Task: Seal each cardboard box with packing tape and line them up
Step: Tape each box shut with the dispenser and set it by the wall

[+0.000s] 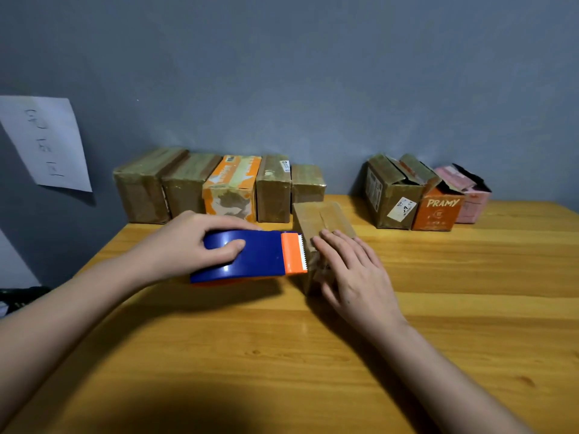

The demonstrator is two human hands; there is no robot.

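Observation:
A small brown cardboard box (pixel 319 219) stands mid-table with a strip of tape over its top. My left hand (pixel 194 242) grips a blue tape dispenser (pixel 250 258), and its orange toothed end (pixel 294 253) touches the box's left side. With straight fingers, my right hand (pixel 351 270) presses flat on the near end of the box. Several taped boxes (pixel 188 186) stand in a row against the wall at the back left. Three boxes with open flaps sit at the back right: brown (pixel 391 195), orange (pixel 438 211) and pink (pixel 470 198).
The wooden table (pixel 282 355) stretches toward me, and its left edge runs diagonally. A grey wall stands behind the boxes, with a paper sheet (pixel 47 142) stuck on it at the left. A gap separates the two groups of boxes.

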